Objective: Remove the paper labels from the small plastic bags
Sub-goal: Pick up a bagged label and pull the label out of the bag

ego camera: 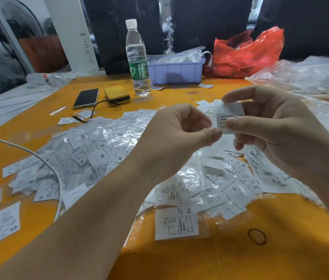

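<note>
Above a heap of small plastic bags with paper labels (pixel 103 150), both my hands hold one white printed label (pixel 229 113) in its clear bag. My right hand (pixel 270 126) pinches it between thumb and forefinger near its top and middle. My left hand (pixel 177 134) pinches its lower left corner with thumb against curled fingers. I cannot tell whether the label is inside the bag or partly out. More bagged labels (pixel 234 188) marked S, XS and XL lie spread under my hands on the orange table (pixel 280 249).
A water bottle (pixel 137 59), a black phone (pixel 86 98) and a yellow box (pixel 117 94) stand behind the heap. A lilac bin (pixel 176 70) and red plastic bag (pixel 248 53) sit at the back. Clear plastic (pixel 309 77) piles at right. A white cable (pixel 38 158) crosses the left.
</note>
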### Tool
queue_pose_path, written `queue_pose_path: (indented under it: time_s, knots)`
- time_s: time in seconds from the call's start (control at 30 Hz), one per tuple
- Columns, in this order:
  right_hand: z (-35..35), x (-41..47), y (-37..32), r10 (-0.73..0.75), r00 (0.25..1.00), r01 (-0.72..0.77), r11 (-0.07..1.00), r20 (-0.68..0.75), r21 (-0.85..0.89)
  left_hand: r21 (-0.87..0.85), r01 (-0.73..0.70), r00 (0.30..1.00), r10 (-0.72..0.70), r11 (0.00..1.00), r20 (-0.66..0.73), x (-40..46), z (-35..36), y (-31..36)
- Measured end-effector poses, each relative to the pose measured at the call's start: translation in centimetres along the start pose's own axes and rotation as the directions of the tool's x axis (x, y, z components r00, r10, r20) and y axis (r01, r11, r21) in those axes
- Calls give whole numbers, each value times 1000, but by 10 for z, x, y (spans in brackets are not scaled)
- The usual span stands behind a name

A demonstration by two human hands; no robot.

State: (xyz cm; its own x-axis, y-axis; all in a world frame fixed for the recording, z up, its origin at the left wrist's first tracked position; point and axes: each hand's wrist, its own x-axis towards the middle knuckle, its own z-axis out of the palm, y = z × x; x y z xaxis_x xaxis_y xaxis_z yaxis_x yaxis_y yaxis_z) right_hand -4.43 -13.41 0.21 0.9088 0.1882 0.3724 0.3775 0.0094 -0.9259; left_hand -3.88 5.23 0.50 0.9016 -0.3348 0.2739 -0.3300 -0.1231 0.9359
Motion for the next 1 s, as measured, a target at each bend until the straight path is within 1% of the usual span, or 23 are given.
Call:
queue_pose_path:
  time_s: [0.27, 0.37, 0.47, 0.53, 0.63, 0.7, 0.77, 0.8, 0.9, 1.0]
  knots:
    - [1, -1, 0, -9, 1000, 9, 999, -5, -38, 109, 17, 999, -21, 994, 35, -1, 1, -1]
    - [1, -2, -1, -14, 999, 13, 999, -31, -39, 151, 8, 1000, -8, 988, -3, 0, 0, -1]
    - [0, -2, -1, -8, 999, 7, 999, -38, -31, 145, 1, 999, 6, 989, -44, 0, -1, 0]
    - [1, -1, -1, -13, 999, 9, 996, -42, -86, 122, -11, 998, 18, 992, -60, 0, -2, 1]
    - [1, 0, 2, 13, 998, -28, 975, -67, -220, 97, -41, 993, 52, 994, -108, 2, -2, 0]
    - [2, 0, 2, 78, 997, -80, 979, -16, -187, 74, -54, 989, 64, 996, -132, 3, -2, -2]
    - [2, 0, 2, 145, 986, -135, 984, 81, -117, 46, -71, 987, 77, 996, -140, 3, -1, -3]
    - [4, 0, 3, 163, 977, -149, 982, 134, -113, 38, -83, 986, 88, 996, -139, 3, -1, -3]
    - [9, -3, 3, 156, 959, -107, 972, 237, -208, 25, -110, 990, 112, 994, -90, 1, 1, -4]
    - [12, -3, 4, 139, 965, -79, 962, 221, -260, 30, -133, 990, 134, 991, -40, -1, 5, -3]
